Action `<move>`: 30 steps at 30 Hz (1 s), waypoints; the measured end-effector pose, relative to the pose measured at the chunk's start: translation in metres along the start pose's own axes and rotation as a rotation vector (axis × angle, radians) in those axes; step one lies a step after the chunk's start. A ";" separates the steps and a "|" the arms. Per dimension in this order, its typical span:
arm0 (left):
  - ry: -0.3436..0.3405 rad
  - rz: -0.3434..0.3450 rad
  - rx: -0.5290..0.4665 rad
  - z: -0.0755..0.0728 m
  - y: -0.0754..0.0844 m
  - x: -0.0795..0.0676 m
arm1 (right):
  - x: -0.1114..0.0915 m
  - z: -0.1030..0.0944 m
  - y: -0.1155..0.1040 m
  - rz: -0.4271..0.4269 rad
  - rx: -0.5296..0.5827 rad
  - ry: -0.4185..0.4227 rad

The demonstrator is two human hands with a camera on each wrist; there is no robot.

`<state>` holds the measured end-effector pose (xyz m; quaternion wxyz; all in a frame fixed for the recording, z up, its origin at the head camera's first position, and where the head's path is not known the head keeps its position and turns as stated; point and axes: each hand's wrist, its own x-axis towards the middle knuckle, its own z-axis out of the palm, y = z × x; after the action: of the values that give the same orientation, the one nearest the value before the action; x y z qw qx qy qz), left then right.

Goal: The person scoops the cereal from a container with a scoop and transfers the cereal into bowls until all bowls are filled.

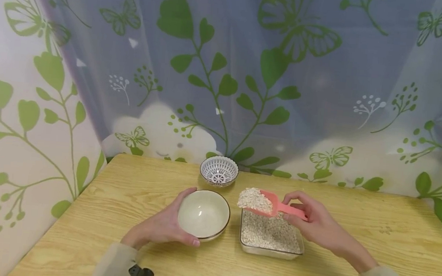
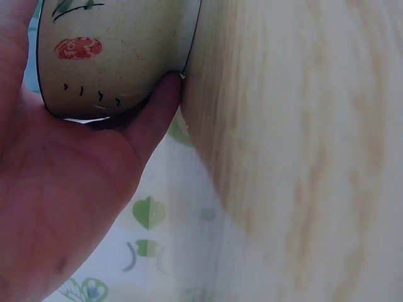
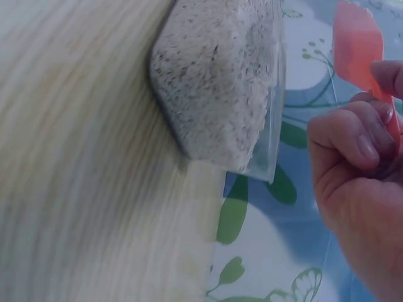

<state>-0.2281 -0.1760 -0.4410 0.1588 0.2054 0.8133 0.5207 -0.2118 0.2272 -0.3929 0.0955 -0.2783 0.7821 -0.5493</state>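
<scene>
My left hand (image 1: 163,226) grips a cream bowl (image 1: 204,214) with a dark rim, thumb at its near side and fingers round the far left. The bowl's inside shows bare. In the left wrist view, the outer wall of the bowl (image 2: 119,60) carries a red seal mark and dark brush strokes. A pink scoop (image 1: 273,203) heaped with rolled oats (image 1: 254,200) is held level by its handle in my right hand (image 1: 318,221). Right below it is a clear rectangular container (image 1: 270,251) full of oats. The scoop (image 3: 357,50) shows its underside in the right wrist view.
A small patterned black-and-white bowl (image 1: 219,171) stands at the back of the wooden table (image 1: 354,237), behind the cream bowl. A curtain (image 1: 318,107) with green leaves and butterflies hangs along the table's back edge.
</scene>
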 end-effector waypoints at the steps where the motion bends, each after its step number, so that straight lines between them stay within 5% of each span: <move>1: -0.001 -0.002 -0.006 0.000 0.000 0.000 | 0.003 0.001 -0.001 0.003 -0.014 -0.005; 13: -0.017 -0.016 -0.045 0.000 0.001 0.000 | 0.039 0.021 -0.015 -0.053 -0.165 -0.081; 22: -0.030 -0.012 -0.038 -0.002 0.001 0.000 | 0.059 0.043 -0.031 -0.134 -0.394 -0.107; 26: -0.031 -0.014 -0.034 -0.002 0.002 -0.001 | 0.065 0.051 -0.037 -0.182 -0.556 -0.114; 30: -0.032 -0.028 -0.027 -0.002 0.003 -0.001 | 0.065 0.060 -0.041 -0.332 -0.866 -0.072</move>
<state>-0.2276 -0.1770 -0.4376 0.1819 0.2000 0.8064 0.5259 -0.2249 0.1342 -0.3681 -0.0916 -0.4327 0.8807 -0.1698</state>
